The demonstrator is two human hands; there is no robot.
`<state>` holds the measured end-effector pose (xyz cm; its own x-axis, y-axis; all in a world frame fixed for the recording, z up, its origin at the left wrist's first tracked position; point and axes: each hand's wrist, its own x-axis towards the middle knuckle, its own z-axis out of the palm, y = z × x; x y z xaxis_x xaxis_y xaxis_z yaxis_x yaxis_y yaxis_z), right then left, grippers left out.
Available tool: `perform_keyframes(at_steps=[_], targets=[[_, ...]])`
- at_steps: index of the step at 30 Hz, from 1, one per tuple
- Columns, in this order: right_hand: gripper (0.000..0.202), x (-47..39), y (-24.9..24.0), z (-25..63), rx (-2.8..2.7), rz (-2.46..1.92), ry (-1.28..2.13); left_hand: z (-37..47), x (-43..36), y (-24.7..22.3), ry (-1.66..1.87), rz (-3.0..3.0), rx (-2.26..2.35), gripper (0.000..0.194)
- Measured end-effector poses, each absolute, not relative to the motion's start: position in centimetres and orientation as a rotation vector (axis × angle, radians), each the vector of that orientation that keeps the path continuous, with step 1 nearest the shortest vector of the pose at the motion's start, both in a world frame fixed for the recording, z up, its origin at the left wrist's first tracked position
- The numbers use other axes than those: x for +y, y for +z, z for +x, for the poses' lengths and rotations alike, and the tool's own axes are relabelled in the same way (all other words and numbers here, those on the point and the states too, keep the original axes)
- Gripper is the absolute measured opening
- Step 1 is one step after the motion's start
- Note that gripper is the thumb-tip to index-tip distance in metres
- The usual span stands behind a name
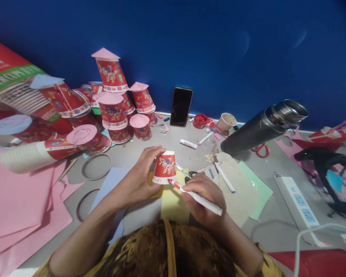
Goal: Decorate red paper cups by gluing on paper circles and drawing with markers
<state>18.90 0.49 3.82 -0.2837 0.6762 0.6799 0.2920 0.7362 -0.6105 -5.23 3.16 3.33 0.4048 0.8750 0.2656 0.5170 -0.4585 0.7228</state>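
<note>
My left hand (pixel 145 173) grips a red paper cup (pixel 165 165) from its left side, thumb below and fingers at the top. The cup is upside down, its white rim band at the bottom bearing small pinkish marks. A white marker (pixel 203 201) with a red tip sits in my right hand (pixel 206 196), its tip touching or very close to that band. Just behind my right hand lie scissors (pixel 187 175), partly hidden. Yellow paper (pixel 174 206) is under the hands.
Decorated paper cups with pink cone tops (pixel 112 111) stand stacked at the left back. A phone (pixel 181 107) leans on the blue wall. To the right are a dark thermos (pixel 259 129), green paper (pixel 256 188) and a power strip (pixel 298 202). Pink paper sheets (pixel 17 196) cover the left.
</note>
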Motion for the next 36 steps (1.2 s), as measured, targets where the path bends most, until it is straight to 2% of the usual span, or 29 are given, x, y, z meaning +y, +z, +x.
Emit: perform_keyframes(at_steps=[8,14,18,23,29,36], targets=[[0.012,0.5,4.1,18.9,-1.851,-0.781,0.46,-5.3,3.1,3.5,0.877,1.986,1.172,0.087],[0.01,-0.3,3.3,19.8,-1.593,-0.909,0.571,-5.6,3.4,3.4,0.956,1.668,1.095,0.084],[0.006,-0.3,3.2,20.0,-1.331,-1.032,0.527,-5.9,3.8,3.4,1.003,1.452,0.975,0.082],[0.008,-0.1,3.9,19.9,-1.316,-1.004,0.524,-6.4,4.2,2.8,1.025,1.28,0.911,0.086],[0.015,-0.3,4.0,19.6,-1.451,-0.959,0.533,-6.1,4.2,2.2,1.008,1.361,0.959,0.083],[0.016,0.2,4.6,19.3,-1.836,-0.745,0.459,-5.3,3.6,2.7,0.936,1.755,1.164,0.082]])
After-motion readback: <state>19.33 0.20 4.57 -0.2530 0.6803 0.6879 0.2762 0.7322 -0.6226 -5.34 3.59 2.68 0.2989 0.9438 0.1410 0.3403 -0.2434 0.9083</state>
